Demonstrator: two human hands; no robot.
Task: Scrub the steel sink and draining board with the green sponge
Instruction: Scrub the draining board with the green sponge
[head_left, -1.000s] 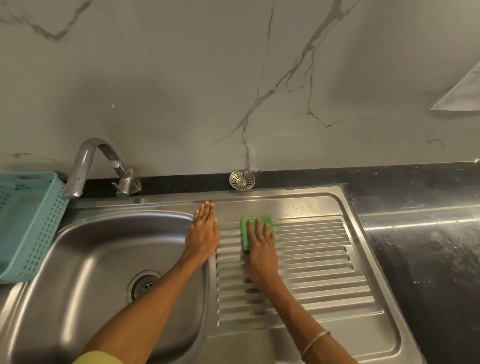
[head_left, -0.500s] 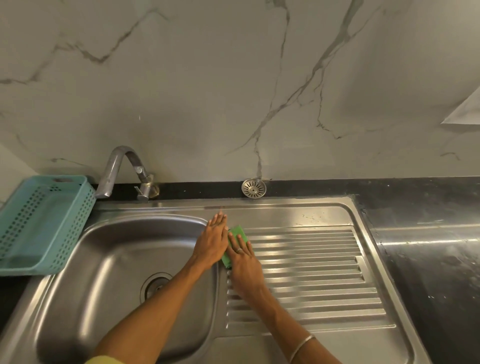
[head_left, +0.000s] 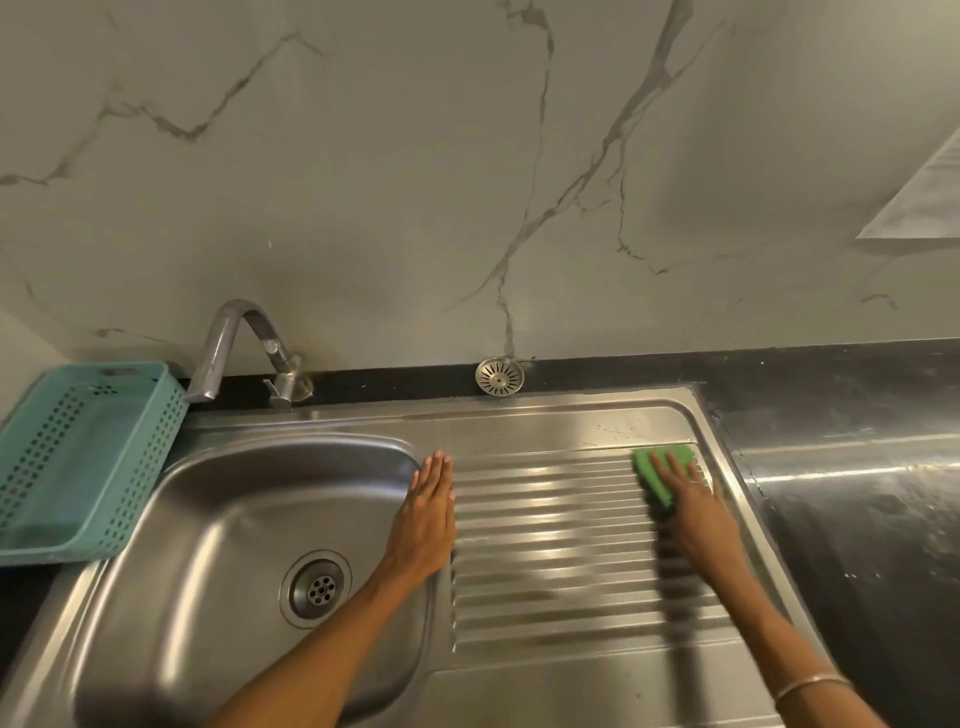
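Observation:
The steel sink bowl (head_left: 208, 545) lies at the left, with a round drain (head_left: 317, 590) in its floor. The ribbed draining board (head_left: 550, 545) stretches to its right. My right hand (head_left: 691, 506) presses flat on the green sponge (head_left: 649, 467) at the board's far right corner, fingers spread over it. My left hand (head_left: 428, 517) rests flat, fingers together, on the ridge between bowl and board, holding nothing.
A curved steel tap (head_left: 234, 345) stands behind the bowl. A teal perforated basket (head_left: 78, 457) sits at the sink's left edge. A loose round strainer (head_left: 500, 376) leans at the wall. Black countertop (head_left: 857, 493) extends to the right, under a marble wall.
My right hand has swept the sponge from the board's left edge, beside my left hand, across to its far right corner. My left hand has stayed on the ridge.

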